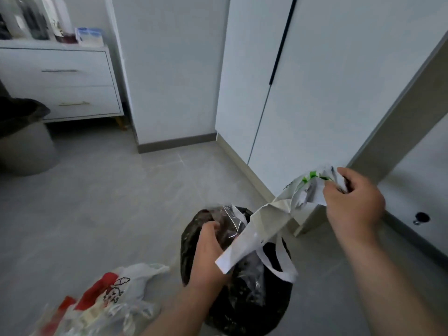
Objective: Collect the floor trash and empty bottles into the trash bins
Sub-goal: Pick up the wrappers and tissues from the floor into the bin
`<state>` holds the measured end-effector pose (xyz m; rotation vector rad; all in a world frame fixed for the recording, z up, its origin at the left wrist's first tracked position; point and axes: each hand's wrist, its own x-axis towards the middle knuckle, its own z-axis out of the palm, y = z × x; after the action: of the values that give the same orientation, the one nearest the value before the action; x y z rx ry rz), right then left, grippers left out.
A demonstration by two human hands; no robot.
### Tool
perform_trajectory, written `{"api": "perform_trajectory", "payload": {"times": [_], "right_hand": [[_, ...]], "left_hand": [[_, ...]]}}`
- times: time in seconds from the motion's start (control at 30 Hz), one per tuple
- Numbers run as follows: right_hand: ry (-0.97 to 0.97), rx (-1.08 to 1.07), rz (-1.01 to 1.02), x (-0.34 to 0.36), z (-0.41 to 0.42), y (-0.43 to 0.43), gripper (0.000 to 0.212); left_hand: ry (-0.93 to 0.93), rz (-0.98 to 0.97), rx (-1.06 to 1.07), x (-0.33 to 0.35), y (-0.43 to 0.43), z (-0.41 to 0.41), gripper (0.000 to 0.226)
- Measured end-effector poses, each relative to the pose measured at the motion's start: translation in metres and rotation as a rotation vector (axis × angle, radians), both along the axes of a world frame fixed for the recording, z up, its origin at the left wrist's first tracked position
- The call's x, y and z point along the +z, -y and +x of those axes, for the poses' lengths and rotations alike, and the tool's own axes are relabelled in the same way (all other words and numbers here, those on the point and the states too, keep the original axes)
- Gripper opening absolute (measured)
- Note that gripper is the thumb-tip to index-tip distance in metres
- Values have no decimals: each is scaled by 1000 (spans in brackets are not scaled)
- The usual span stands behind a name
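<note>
Grey tile floor (121,202), white cabinets (327,93), black bin bag (242,299)

Two bare forearms enter from the lower edge of the head view. No sleeve, cuff or glove covers either arm over the length that shows. The left hand (208,253) is bare: no ring, watch, strap or bandage on the back of the hand or at the wrist. The right hand (354,200) is likewise bare, its wrist unadorned. The fingers (349,177) of the right hand carry no rings on the surfaces that show. Fingernails are too blurred to describe. No other part of the body is in view.
</note>
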<state>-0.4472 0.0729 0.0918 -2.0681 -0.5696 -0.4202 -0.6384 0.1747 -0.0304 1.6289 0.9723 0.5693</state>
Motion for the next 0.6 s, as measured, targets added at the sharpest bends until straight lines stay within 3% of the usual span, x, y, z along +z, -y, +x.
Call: {"api": "perform_trajectory", "payload": {"times": [0.1, 0.2, 0.27, 0.37, 0.43, 0.5, 0.6], "right_hand": [[86, -33, -13, -9, 5, 6, 25], [76, -43, -1, -14, 14, 8, 26], [24, -49, 32, -18, 18, 8, 28], [7, -34, 61, -22, 17, 8, 28], [16, -5, 39, -24, 13, 6, 28], [19, 24, 28, -26, 8, 5, 26], [32, 61, 23, -30, -2, 1, 25]], "left_hand": [[-41, -36, -24, -20, 2, 16, 33], [-282, 47, -104, -35, 0, 16, 50], [-450, 108, -189, -31, -4, 2, 44], [-359, 406, -98, -28, -12, -28, 37], [-390, 534, -86, -33, -22, -49, 64], [-490, 433, -288, -40, -27, -67, 105], [-491, 359, -426, -46, -32, -76, 124]]}}
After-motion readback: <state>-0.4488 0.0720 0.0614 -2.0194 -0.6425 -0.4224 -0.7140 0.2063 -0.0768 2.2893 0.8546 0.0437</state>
